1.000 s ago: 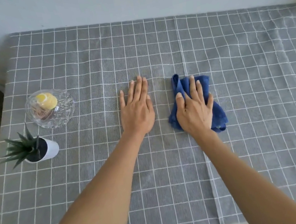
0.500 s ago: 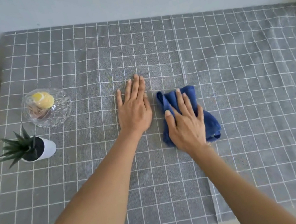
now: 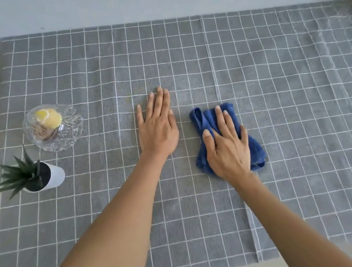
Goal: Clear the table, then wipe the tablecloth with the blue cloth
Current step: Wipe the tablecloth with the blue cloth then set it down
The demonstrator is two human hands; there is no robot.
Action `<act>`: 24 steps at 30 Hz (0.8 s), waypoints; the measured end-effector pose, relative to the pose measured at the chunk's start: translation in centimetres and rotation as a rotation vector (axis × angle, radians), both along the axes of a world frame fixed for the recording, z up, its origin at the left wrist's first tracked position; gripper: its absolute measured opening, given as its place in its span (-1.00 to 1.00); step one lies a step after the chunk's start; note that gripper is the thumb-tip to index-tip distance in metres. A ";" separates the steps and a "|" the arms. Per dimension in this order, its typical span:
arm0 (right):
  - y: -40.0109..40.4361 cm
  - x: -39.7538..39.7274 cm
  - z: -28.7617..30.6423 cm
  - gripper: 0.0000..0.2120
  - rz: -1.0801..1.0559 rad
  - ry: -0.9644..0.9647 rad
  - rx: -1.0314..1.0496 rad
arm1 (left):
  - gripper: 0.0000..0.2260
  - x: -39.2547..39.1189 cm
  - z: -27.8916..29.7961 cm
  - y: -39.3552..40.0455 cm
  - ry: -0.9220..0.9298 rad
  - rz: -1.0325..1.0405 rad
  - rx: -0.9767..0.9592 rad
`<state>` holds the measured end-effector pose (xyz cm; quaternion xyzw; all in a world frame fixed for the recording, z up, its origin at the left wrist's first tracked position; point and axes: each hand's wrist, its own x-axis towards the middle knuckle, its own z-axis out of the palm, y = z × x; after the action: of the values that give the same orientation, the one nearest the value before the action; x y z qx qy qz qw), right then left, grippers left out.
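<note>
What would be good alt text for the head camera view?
A person's right hand presses a crumpled blue cloth onto a grey checked tablecloth, while the left hand lies flat beside it. At the left edge stand a glass bowl and a small potted plant.

Bowl [image 3: 53, 127], plant [image 3: 33, 175] far left; elsewhere bare.

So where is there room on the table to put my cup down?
The whole right side of the tablecloth, past the blue cloth under the right hand, is bare. So is the far strip by the wall. The left edge is crowded: a glass bowl and a potted plant sit close together. The left hand lies flat mid-table.
</note>
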<state>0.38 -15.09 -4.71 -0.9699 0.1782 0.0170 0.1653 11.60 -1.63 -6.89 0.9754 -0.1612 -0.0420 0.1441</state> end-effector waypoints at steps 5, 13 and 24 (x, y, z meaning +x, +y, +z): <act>1.0 0.7 0.2 -0.51 -0.095 0.001 0.023 | -0.53 0.1 -0.1 0.0 -0.013 0.008 0.008; -0.9 1.1 -0.1 -0.51 -0.164 -0.005 0.048 | -0.53 0.0 0.0 0.0 0.003 0.005 0.012; -0.9 2.3 -0.1 -0.50 -0.059 0.012 0.003 | -0.53 0.0 0.0 -0.1 -0.009 0.005 0.005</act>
<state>2.65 -15.98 -4.78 -0.9638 0.2079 0.0183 0.1660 11.62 -1.71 -6.86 0.9764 -0.1594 -0.0376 0.1411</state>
